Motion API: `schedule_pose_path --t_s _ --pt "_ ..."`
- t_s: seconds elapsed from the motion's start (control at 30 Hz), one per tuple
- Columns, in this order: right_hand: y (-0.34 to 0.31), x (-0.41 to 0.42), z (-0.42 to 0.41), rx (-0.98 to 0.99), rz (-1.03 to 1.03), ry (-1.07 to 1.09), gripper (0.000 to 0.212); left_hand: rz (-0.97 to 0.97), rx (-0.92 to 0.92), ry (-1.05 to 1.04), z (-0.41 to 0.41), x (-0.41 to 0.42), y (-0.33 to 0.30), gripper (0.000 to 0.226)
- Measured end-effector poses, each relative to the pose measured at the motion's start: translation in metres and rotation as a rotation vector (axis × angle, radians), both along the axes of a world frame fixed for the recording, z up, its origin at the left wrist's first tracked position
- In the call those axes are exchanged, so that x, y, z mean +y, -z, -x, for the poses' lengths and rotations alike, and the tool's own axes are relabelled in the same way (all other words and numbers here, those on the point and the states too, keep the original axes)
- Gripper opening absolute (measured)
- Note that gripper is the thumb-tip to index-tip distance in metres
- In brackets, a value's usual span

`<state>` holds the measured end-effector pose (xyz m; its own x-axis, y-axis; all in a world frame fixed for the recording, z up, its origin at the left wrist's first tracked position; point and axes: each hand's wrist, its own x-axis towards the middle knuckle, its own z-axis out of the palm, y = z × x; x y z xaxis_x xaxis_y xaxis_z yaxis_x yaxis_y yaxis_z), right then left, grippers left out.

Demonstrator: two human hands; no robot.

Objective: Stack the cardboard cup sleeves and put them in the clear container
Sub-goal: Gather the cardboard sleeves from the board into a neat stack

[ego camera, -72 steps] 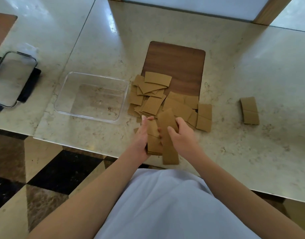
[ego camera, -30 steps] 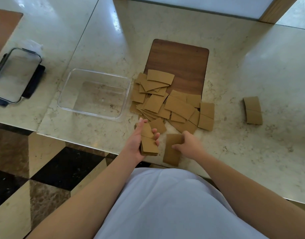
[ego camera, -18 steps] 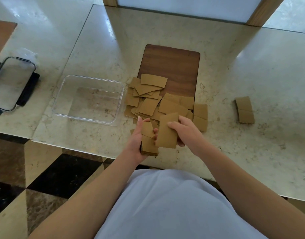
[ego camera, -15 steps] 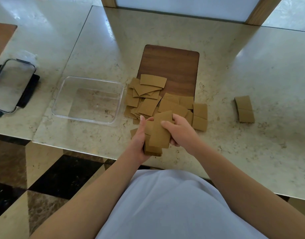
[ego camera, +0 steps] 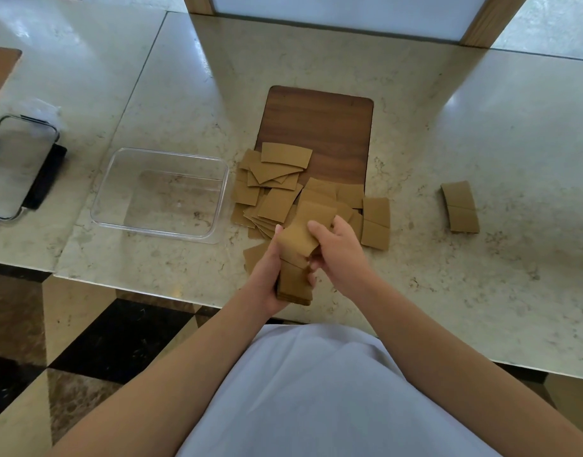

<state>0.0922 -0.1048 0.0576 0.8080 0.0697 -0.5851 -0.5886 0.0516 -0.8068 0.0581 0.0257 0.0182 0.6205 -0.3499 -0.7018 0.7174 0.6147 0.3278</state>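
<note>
Counter (ego camera: 481, 133): pale marble, glossy, seams running near to far.
Wooden board (ego camera: 320, 127): dark brown, rounded corners, flat on the counter, centre and far.
Lidded box (ego camera: 16, 166): far left, clear top, dark clips at its sides.
Floor (ego camera: 95, 344): polished stone in black, brown and beige diamonds, near left.
Wooden frame (ego camera: 491, 18): far edge, around a white panel.

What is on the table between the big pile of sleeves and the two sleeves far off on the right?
Nothing. In the head view, bare marble table lies between the pile and the lone sleeves.
</note>
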Motion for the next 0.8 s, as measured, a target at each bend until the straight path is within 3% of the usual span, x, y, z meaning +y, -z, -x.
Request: schedule_pose_path --t_s 0.1,0.2,0.47,0.67,0.8 --pt "0.006 -0.009 0.004 -0.112 0.116 0.041 0.011 -0.003 0.087 -0.043 0.000 0.001 0.000 0.082" --pt "0.009 -0.015 0.011 -0.220 0.013 0.083 0.012 -0.013 0.100 -0.077 -0.001 0.004 -0.001 0.079" --pt "0.005 -0.023 0.019 -0.496 0.117 0.006 0.008 0.045 0.074 -0.076 -0.001 0.005 0.000 0.078" --pt "0.006 -0.025 0.020 -0.488 0.358 -0.196 0.015 0.042 0.091 -0.096 0.001 0.006 0.001 0.064" --pt "0.006 -0.024 0.015 -0.412 0.412 -0.199 0.026 0.030 0.119 -0.064 0.003 0.005 -0.001 0.069"
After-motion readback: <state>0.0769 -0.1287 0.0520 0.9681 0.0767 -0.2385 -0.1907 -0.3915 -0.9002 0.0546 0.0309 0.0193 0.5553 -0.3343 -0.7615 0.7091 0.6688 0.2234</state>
